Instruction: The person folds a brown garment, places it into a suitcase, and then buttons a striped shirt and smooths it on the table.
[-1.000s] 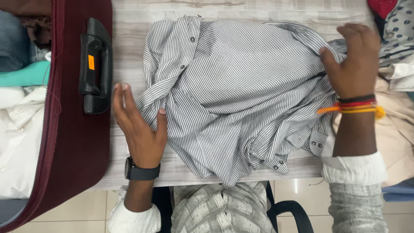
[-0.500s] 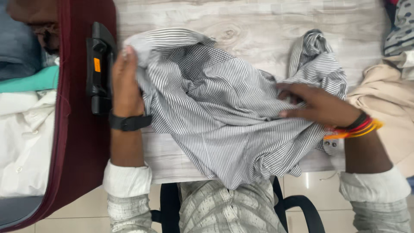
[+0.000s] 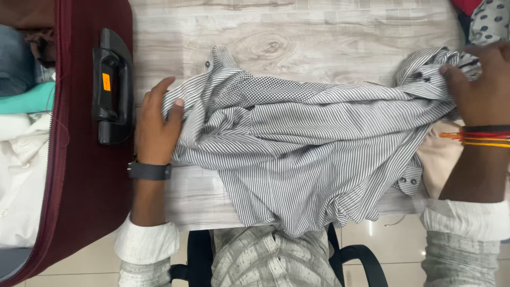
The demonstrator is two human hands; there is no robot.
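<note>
Both hands pinch the striped shirt: left hand, right hand; its overhanging hem may drag it off the table

- Striped shirt: thin woven cloth, matt, creased.
- Counter: pale wood-grain, smooth.
- Suitcase: maroon fabric, matt; handle black plastic, slightly glossy.

The shirt between the hands has fine grey-and-white stripes. Left of the left hand, the suitcase is maroon with a black handle. The table is pale grey woodgrain.
</note>
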